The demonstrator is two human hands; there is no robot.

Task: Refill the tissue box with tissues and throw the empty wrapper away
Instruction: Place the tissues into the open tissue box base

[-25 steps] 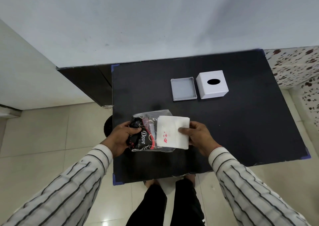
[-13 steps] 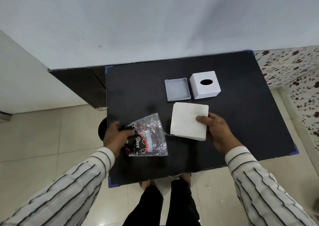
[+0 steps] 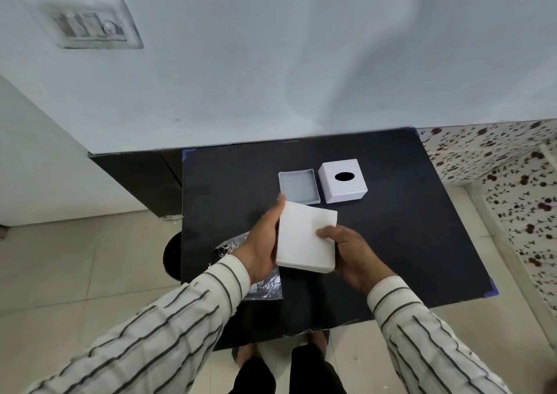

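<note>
Now both hands, left (image 3: 261, 244) and right (image 3: 349, 249), clamped on the tissue stack (image 3: 304, 240) above the table (image 3: 407, 243).

Tray (image 3: 298, 186) left of box (image 3: 343, 185)

A black table (image 3: 407, 243) carries a white tissue box cover (image 3: 343, 181), an open grey tray (image 3: 299, 187) just left of it, and a crumpled clear wrapper (image 3: 265, 285) well nearer the front edge.
</note>
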